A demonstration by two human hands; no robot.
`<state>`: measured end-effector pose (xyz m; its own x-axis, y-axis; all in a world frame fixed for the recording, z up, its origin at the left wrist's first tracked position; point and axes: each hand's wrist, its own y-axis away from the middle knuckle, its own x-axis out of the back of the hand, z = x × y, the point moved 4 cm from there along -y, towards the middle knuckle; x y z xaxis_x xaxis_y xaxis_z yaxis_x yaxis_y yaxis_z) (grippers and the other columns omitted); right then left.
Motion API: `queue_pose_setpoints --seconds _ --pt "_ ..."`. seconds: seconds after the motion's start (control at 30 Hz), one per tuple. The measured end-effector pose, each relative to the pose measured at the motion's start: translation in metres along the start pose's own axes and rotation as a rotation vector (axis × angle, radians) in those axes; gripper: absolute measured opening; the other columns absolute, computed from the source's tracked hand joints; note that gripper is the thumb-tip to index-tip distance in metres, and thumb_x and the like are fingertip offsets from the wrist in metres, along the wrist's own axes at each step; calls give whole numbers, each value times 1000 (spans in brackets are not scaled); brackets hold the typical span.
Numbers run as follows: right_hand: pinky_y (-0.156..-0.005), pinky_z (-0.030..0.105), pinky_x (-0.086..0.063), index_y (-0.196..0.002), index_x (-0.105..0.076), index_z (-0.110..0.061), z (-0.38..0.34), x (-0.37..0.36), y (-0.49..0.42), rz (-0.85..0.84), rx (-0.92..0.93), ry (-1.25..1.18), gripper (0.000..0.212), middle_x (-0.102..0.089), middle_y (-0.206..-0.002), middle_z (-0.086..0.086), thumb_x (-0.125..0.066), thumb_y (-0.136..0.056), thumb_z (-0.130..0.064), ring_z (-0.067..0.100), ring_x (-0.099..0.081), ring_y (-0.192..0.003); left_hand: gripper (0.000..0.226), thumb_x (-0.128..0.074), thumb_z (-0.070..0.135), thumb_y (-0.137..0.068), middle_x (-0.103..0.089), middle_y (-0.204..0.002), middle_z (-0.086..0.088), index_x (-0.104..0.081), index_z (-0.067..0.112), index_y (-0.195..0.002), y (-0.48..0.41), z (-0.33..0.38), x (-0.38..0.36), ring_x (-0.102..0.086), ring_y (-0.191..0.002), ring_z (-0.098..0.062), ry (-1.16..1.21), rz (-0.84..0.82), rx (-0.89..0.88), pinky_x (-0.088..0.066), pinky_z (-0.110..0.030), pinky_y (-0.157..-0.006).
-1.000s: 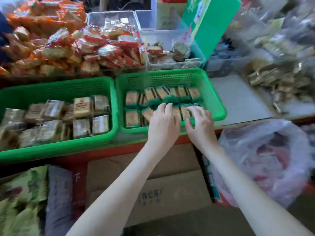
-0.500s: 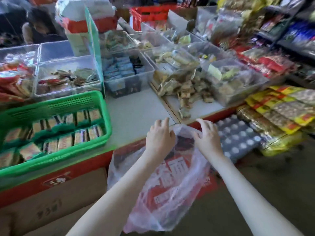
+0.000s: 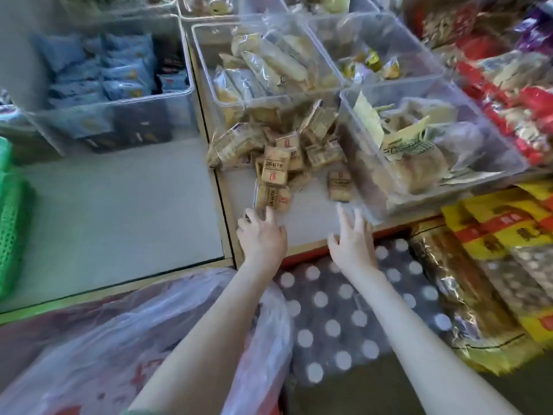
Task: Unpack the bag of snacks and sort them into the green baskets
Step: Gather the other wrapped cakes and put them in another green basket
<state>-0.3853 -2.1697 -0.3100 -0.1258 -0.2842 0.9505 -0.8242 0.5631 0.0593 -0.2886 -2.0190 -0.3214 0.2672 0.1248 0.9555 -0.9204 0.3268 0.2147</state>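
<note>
The left hand (image 3: 261, 235) meets the nearest brown snack packet (image 3: 273, 199) at its 12 o'clock, fingers bent at the wrapper; blur hides whether they grip it. The right hand (image 3: 353, 238), at the left's 3 o'clock, holds nothing, fingers straight and spread. The plastic bag (image 3: 134, 339) sags at 7 o'clock and the green basket (image 3: 12, 223) sits at 9 o'clock.

The left grip (image 3: 261, 238) and right grip (image 3: 354, 244) are leaving the mouth of the plastic bag (image 3: 104, 339) and reaching onto the bench (image 3: 119, 205). The left is touching the nearest brown snack packet (image 3: 273, 199) of the pile (image 3: 278, 163), while the right is spreading its fingers near a lone packet (image 3: 339, 185). The green basket (image 3: 12, 223) is sliding to the view's left edge.
</note>
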Motion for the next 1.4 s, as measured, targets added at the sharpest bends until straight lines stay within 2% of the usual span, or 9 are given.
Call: queue_pose_setpoints --seconds 0.07,0.17,0.37,0.57,0.73,0.83,0.93,1.1,1.4 --pt "-111 45 -26 -152 -19 -21 8 -4 -31 5 28 9 62 -15 -155 19 -48 -97 -27 37 -24 -135 58 -49 31 -95 -30 -145 -24 -26 19 -146 -12 6 -15 -46 -113 -38 -33 -24 71 -42 -42 -92" --pt "-111 46 -24 -153 -16 -26 19 -11 -76 -38 -7 24 65 -5 -158 16 -49 -97 -31 37 -16 -139 68 -73 14 -73 -48 -134 -26 -47 15 -136 -14 13 -21 -58 -87 -37 -20 85 94 -50 -38 -69" --pt "-107 49 -30 -151 -20 -29 25 -28 -110 -141 28 57 59 -7 -158 17 -45 -98 -28 42 -25 -133 65 -78 -2 -53 -57 -119 -33 -66 6 -117 -5 16 -21 -60 -72 -40 39 191 1 -51 -40 -56" --pt "-95 53 -37 -148 -36 -25 14 -8 -67 43 184 -99 64 -32 -149 19 -53 -89 -9 42 -41 -110 59 -75 -5 -65 -52 -129 -34 -64 6 -121 16 29 10 -60 -89 -43 237 391 -46 -54 -45 -73" --pt "-93 52 -39 -148 -36 -23 -5 21 -5 92 400 -220 73 -33 -150 22 -60 -82 -2 38 -42 -107 67 -75 -7 -64 -50 -132 -32 -56 12 -126 55 38 34 -59 -93 -45 285 457 -84 -54 -48 -74" --pt "-91 50 -40 -147 -38 -22 -27 35 16 71 509 -280 66 -34 -149 21 -54 -84 -9 35 -43 -103 62 -76 -6 -65 -51 -130 -33 -62 8 -123 83 24 52 -60 -92 -45 259 498 -60 -54 -48 -75" --pt "-91 48 -41 -143 -44 -15 -64 39 36 54 604 -329 57 -37 -147 23 -43 -87 -18 34 -44 -105 58 -76 -5 -67 -50 -130 -34 -63 7 -122 110 -5 71 -60 -93 -46 241 532 5 -54 -50 -77" --pt "-95 52 -40 -142 -44 -17 -150 34 89 38 765 -430 54 -39 -146 22 -41 -88 -23 40 -48 -110 58 -78 -4 -60 -52 -127 -34 -66 6 -116 159 -86 103 -60 -91 -47 228 645 172 -53 -49 -81" --pt "-98 42 -31 -141 -45 -13 -353 -9 238 -50 1059 -503 55 -39 -146 22 -44 -87 -19 40 -50 -112 56 -80 7 -72 -50 -133 -31 -63 9 -125 301 -301 159 -58 -100 -47 211 737 460 -51 -50 -85"
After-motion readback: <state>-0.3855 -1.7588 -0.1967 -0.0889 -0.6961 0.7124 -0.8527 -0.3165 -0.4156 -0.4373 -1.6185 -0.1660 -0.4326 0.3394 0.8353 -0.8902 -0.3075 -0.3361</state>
